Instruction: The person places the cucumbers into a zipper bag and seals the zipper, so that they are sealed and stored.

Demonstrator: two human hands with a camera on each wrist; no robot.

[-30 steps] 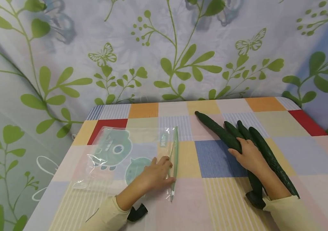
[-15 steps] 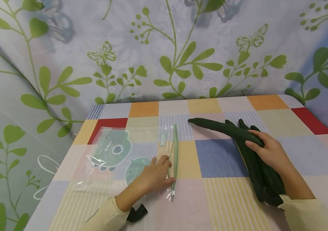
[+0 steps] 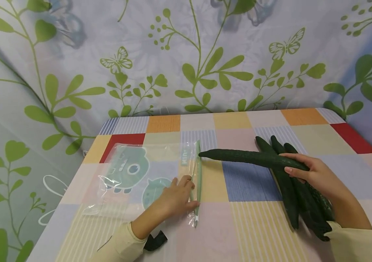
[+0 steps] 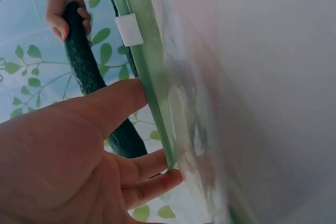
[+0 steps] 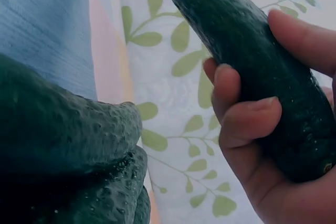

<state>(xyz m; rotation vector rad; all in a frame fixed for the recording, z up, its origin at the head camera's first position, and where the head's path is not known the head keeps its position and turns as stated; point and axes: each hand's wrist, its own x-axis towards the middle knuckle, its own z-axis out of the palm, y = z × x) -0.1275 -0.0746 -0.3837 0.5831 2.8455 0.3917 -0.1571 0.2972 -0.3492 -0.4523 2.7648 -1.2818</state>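
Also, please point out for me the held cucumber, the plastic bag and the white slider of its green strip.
Held cucumber (image 3: 251,158): head view, middle of its visible length.
Plastic bag (image 3: 151,191): head view, on the smaller printed figure.
White slider (image 4: 129,30): left wrist view, centre of its face.

I have 1 dark cucumber (image 3: 241,156) pointing left over 3 bunched cucumbers (image 3: 306,200), right; a clear green-edged bag (image 3: 156,169) lies left.
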